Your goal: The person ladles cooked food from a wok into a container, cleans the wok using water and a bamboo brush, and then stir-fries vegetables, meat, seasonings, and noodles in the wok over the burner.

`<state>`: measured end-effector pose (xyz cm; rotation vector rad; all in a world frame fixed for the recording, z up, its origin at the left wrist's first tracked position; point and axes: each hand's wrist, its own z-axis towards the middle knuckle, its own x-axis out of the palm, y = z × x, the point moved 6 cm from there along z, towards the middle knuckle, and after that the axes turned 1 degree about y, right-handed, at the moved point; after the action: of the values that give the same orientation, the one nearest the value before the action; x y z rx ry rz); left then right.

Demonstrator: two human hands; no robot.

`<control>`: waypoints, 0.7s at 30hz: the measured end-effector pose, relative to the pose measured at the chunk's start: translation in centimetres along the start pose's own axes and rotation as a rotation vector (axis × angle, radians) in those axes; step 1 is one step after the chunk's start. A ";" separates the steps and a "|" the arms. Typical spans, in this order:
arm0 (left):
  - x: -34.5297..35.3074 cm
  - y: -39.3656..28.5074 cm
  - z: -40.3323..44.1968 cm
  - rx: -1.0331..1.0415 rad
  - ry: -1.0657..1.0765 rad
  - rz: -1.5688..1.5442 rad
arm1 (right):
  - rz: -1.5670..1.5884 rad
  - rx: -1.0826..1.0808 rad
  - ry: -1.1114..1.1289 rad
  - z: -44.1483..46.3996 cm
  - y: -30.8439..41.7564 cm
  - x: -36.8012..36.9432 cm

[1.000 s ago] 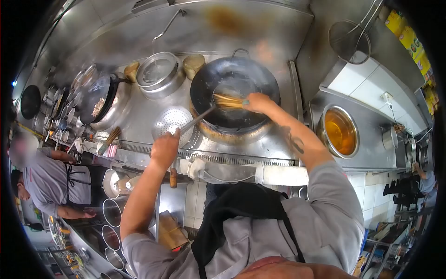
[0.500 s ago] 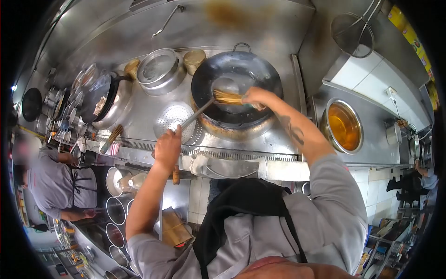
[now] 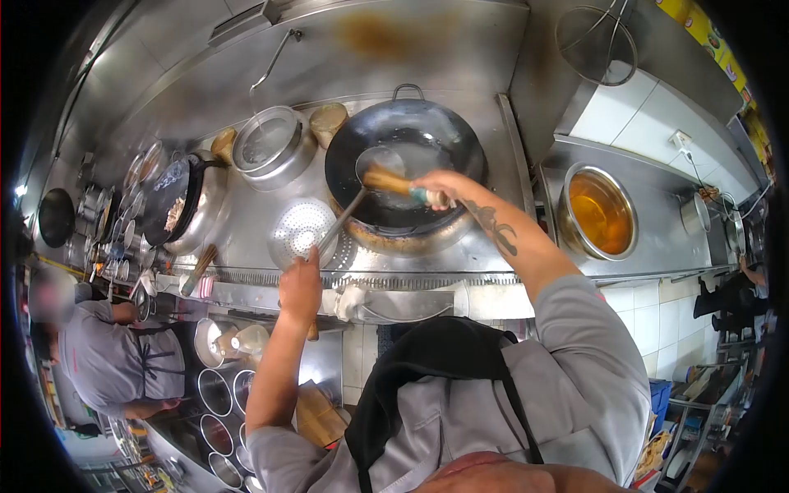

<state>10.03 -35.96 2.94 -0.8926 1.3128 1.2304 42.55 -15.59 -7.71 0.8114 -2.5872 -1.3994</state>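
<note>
My left hand [image 3: 301, 287] is wrapped round the handle of a ladle [image 3: 343, 218], whose wooden end shows below my fingers. The ladle's round bowl rests inside a large black wok [image 3: 448, 127], which has some shiny liquid in it. In my right hand [image 3: 437, 191] is a bamboo wok brush [image 3: 385, 180] with a green-and-white band; its bristles, smeared by motion, are over the ladle, at the near edge of the bowl. Whether they touch it I cannot tell. A perforated skimmer [image 3: 296, 232] lies on the steel stove top, left of the ladle handle.
A lidded steel pot [image 3: 275, 148] stands left of the wok. Farther left are a dark pan [image 3: 168, 205] with pale food and a second bamboo brush [image 3: 200, 267]. A bowl of amber liquid [image 3: 600, 214] sits right. A co-worker [image 3: 123, 353] stands at the left.
My right hand and the brush have shifted slightly left and down, and the bristles now blur. The camera view has turned a little. Both hands keep their holds.
</note>
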 end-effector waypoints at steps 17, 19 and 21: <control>-7.4 0.3 4.1 0.100 -0.075 0.251 | -1.390 -0.376 -0.507 -6.9 9.3 1.8; -8.4 0.7 4.8 0.098 -0.097 0.287 | -1.325 -0.369 -0.428 -9.0 9.8 1.8; -9.3 1.0 5.3 0.099 -0.085 0.294 | -1.313 -0.272 -0.440 -9.9 10.5 -0.2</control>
<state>11.43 -31.92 12.78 -0.5843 1.4582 1.3994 41.58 -18.33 6.47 2.6076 -1.8502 -2.2707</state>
